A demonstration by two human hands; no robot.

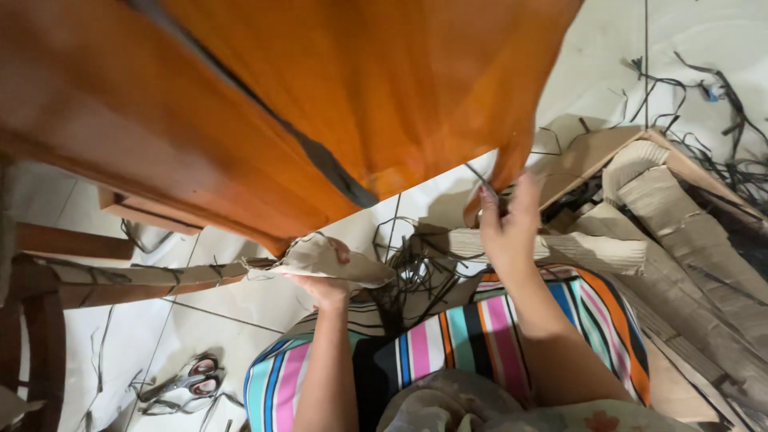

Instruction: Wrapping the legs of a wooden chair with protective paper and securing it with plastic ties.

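Home sewing spot, tiled floor (240,300), scissors (190,382), orange fabric (384,88), wooden furniture (72,240)

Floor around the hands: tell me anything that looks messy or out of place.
Dark strips lie tangled and scattered over the white tiled floor, more at the far right. Scissors lie among scraps on the floor rather than put away.

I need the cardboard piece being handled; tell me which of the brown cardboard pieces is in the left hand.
The crumpled brown cardboard scrap under the orange fabric; the left hand grips it.

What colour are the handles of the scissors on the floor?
Red, on the scissors lying on the pale floor tiles, in the head view.
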